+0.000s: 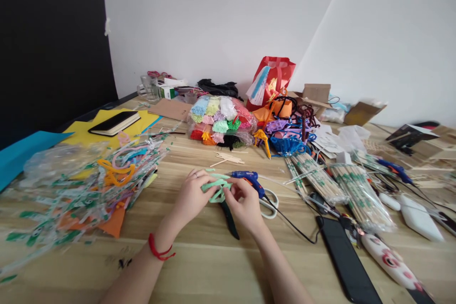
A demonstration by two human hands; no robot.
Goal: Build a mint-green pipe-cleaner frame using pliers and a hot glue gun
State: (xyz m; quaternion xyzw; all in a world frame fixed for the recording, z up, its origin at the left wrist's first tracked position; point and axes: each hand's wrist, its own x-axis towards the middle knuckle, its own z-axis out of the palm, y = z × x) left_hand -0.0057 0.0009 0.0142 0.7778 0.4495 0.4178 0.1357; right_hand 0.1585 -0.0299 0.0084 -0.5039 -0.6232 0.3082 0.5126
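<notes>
Pale wood grain runs across the desk, which meets a plain white wall, with a black panel at the far left. Both forearms reach in from the near edge and angle toward each other. The left hand, a red string bracelet at its wrist, pinches one side of a bent mint-green fuzzy strip between thumb and fingers; the right hand pinches the other side, its fingers curled. The strip sits above the middle of the desk, between the two hands.

Just behind the right hand lies a blue glue gun, partly covered by it, its black cord trailing right toward a black phone. A dark-handled tool lies beneath the hands, its upper end hidden. Plastic wrappers crowd the left; bagged wooden sticks crowd the right. Farther back stand a bag of colorful bundles and a red bag.
</notes>
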